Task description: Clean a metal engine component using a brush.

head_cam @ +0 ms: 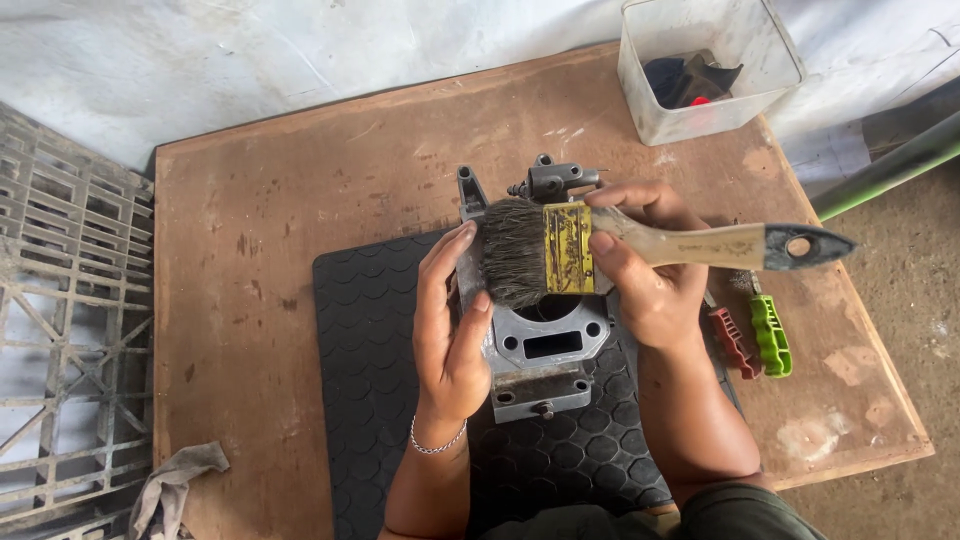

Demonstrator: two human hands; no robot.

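Wooden-handled brush, matt grey metal casting

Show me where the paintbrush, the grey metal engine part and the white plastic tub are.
paintbrush (568, 248), head view, on its metal band.
grey metal engine part (545, 345), head view, on its flat face.
white plastic tub (700, 118), head view, on its front wall.
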